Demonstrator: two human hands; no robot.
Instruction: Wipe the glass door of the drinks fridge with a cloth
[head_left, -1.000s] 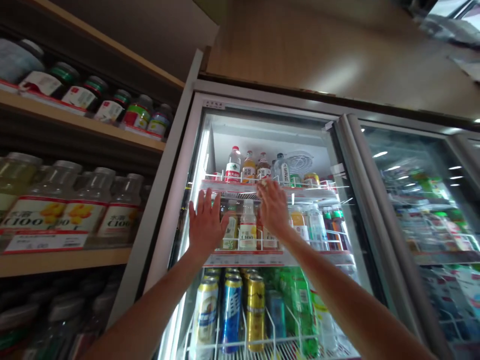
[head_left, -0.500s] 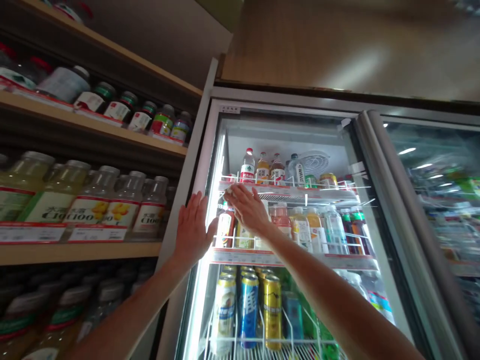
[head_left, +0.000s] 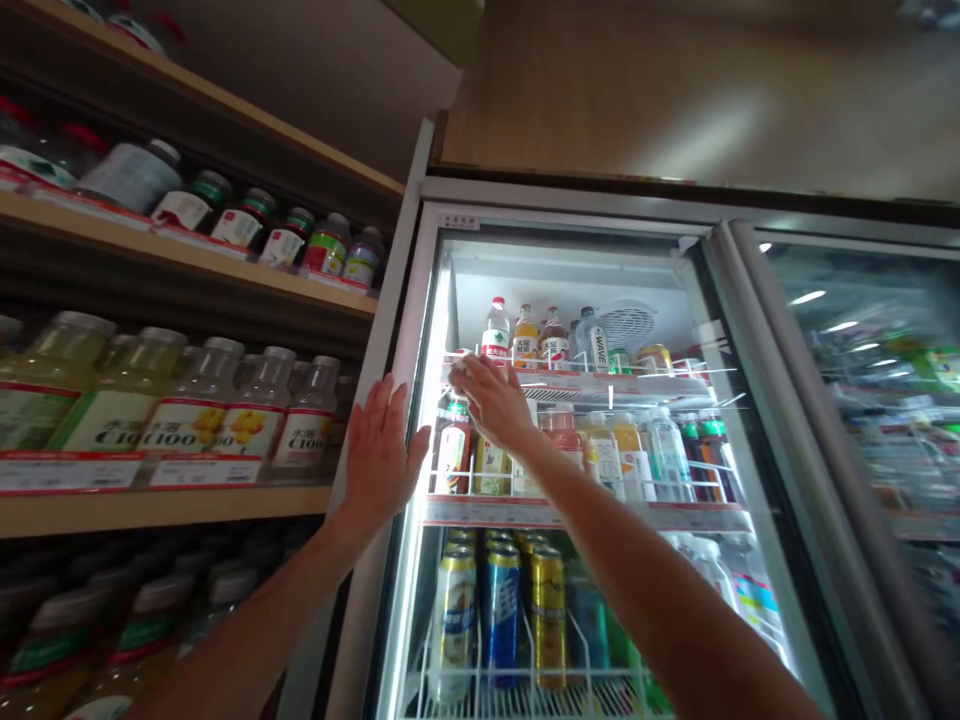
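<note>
My left hand lies flat and open against the left frame of a lit glass-door drinks cooler. My right hand is stretched up with fingers spread, flat against the glass in front of the top wire shelf and holding nothing. Behind it stand bottles on the top shelf and more bottles on the shelf below. Cans fill the row beneath my right forearm.
Wooden shelves on the left carry rows of large clear juice bottles and jars above. A second cooler door stands to the right, its handle bar between the two doors.
Both hands have shifted left across the cooler front: the left from the glass onto the left frame, the right from mid-glass to the top shelf's left end. The view has panned left.
</note>
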